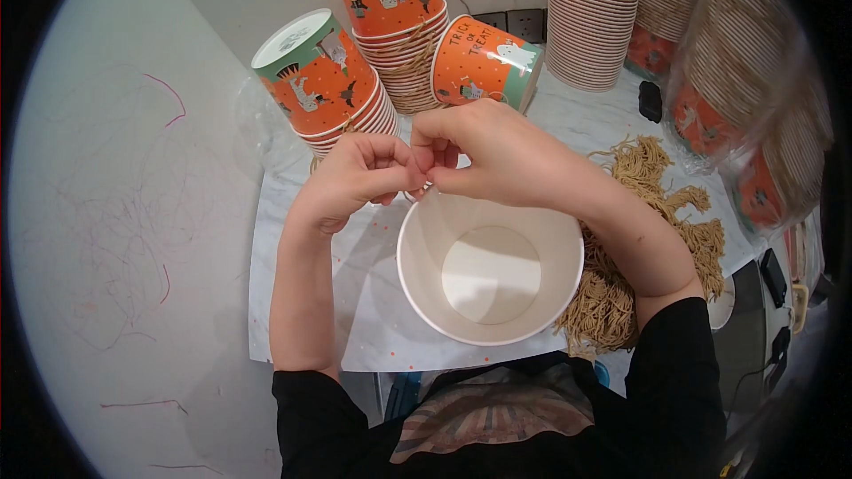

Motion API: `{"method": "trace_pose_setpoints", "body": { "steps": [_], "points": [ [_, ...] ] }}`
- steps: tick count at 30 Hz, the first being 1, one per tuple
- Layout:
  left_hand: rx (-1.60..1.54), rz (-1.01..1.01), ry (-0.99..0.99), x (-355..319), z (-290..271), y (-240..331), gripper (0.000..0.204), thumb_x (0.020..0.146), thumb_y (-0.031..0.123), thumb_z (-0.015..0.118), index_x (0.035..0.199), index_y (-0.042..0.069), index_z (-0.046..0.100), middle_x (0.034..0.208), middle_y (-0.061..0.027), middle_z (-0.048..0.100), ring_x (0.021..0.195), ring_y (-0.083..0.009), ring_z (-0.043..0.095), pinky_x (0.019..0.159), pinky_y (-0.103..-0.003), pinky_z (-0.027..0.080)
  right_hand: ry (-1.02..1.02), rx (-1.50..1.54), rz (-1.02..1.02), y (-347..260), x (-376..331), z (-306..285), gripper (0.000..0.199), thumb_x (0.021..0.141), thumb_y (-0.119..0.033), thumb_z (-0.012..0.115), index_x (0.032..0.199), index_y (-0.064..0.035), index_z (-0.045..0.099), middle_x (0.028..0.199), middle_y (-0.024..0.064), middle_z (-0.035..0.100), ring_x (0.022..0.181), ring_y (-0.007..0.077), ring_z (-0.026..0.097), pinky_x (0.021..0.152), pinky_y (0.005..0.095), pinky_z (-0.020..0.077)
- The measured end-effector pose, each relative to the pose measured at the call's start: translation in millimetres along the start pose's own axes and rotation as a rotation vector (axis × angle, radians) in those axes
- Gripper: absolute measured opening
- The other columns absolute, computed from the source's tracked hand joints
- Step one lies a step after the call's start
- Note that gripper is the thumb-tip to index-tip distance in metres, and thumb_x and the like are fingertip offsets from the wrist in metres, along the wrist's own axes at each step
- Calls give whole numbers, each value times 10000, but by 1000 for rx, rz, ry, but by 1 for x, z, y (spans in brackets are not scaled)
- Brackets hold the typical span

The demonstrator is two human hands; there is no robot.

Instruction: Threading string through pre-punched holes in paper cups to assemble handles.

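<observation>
A large white-lined paper bucket (422, 270) stands in front of me with its mouth up and nothing inside. At its far left rim, my left hand (359, 173) and my right hand (475, 146) meet, fingertips pinched together. A small bit of something thin, perhaps cord, shows just below the fingertips, but the fingers hide most of it. Under and beside my right forearm lies a heap of tan cords (599, 310). Beyond my right hand, an orange and green bucket (486, 60) with Halloween figures rests on its side.
Upside-down stacks of printed buckets stand at far left (333, 89) and behind it (390, 0). A tall stack (592, 35) and plastic-wrapped stacks (754, 80) fill the far right. A small black object (650, 102) lies near them. A white wall (133, 213) borders the table's left.
</observation>
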State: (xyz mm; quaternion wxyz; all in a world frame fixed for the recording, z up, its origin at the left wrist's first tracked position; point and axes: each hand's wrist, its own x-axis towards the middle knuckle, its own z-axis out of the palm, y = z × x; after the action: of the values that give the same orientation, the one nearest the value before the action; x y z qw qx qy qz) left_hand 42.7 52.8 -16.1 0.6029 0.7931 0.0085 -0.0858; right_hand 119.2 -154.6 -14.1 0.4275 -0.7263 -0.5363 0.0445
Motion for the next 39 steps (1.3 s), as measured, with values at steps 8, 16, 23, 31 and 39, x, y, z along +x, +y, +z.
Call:
{"method": "trace_pose_setpoints", "body": {
  "steps": [8,16,23,31,39],
  "points": [
    [-50,-18,45,6,-2,-8,90,794,108,730,845,36,714,771,-18,714,577,-25,487,514,-192,364,11,-149,19,-2,-3,-1,140,779,-169,750,791,-43,689,721,115,683,726,286,694,677,409,540],
    [-49,-28,60,7,0,-5,100,794,106,730,856,30,710,752,11,670,580,-29,491,517,-195,370,13,-216,55,-1,-1,4,144,764,-172,741,721,-57,666,693,121,675,712,314,687,662,442,531],
    [-77,-13,16,8,6,-9,116,825,74,654,928,47,700,805,33,657,621,-19,480,549,-189,373,48,-230,4,2,0,11,80,738,-109,693,710,-46,651,675,141,662,690,336,676,644,443,523],
    [-62,98,102,12,16,-15,117,840,21,641,950,5,679,858,-22,700,705,-60,603,630,-218,498,52,-188,9,10,1,6,93,750,-122,687,744,-40,644,707,135,657,715,316,674,644,429,516],
    [-210,122,155,25,28,-23,97,886,-3,638,981,1,655,866,-41,705,759,-70,647,687,-231,531,-10,-139,84,22,1,-4,112,806,-82,684,822,11,622,727,121,647,659,216,637,621,341,499]
  ]
}}
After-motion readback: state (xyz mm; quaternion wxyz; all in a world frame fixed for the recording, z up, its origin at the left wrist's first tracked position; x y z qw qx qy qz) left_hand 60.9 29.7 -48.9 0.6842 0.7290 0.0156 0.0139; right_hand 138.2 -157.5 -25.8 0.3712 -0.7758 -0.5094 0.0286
